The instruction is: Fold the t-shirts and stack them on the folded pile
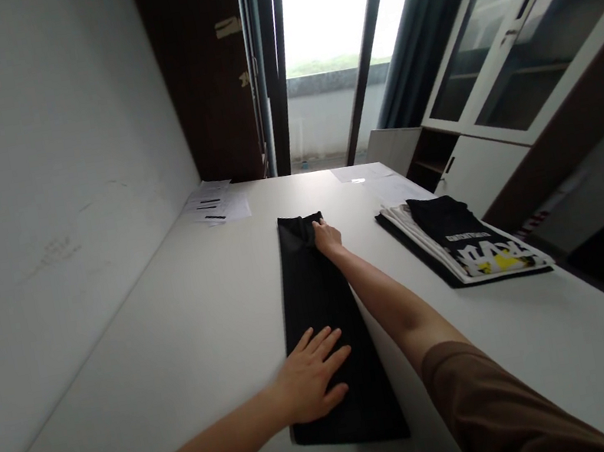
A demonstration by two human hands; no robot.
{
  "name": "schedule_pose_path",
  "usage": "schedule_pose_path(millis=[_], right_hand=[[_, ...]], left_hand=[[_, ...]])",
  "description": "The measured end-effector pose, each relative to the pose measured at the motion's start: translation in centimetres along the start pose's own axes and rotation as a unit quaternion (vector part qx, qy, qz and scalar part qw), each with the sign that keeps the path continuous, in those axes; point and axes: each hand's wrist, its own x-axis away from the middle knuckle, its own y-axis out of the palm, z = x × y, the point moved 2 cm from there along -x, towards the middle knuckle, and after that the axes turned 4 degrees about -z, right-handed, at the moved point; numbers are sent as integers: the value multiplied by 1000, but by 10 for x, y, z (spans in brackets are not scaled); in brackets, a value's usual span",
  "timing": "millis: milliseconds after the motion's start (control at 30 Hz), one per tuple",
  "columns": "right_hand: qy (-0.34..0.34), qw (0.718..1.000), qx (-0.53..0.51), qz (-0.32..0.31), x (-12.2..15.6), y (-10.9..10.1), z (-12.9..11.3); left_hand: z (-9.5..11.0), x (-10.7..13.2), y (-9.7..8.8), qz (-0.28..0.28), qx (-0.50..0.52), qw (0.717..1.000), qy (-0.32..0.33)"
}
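Observation:
A black garment [314, 294], folded into a long narrow strip, lies lengthwise on the white table [205, 336]. Spread flat on its near part is my left hand [312, 376], fingers apart and palm down. My right hand [328, 235] reaches to the far end and grips the garment's right far corner, with its fingers closed on the cloth. The cloth is bunched and slightly raised beside those fingers. Which kind of garment it is cannot be made out.
Folded clothes [462, 240] are stacked at the right, a black printed one on top. Papers [219, 203] lie by the wall at the far left, and more sheets [368, 174] at the far right. A white cabinet [490, 146] with glass doors stands beyond the table.

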Motion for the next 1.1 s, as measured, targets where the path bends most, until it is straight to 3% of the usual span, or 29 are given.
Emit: schedule_pose_path(millis=[233,400,567,733,1100], right_hand=[[-4,989,-139,-52,-33,5,-21],[-43,977,-209,-24,-32,11,-19],[-47,995,-88,4,-2,31,-10],[-98,989,22,-106,18,51,-4],[-68,979,7,-194,-14,34,15]], left_hand=[[-4,0,4,-6,-10,1000,0],[-6,0,6,-1,-16,1000,4],[-7,0,9,7,-14,1000,8],[-7,-1,10,7,-17,1000,9],[0,4,11,-10,-36,999,32]])
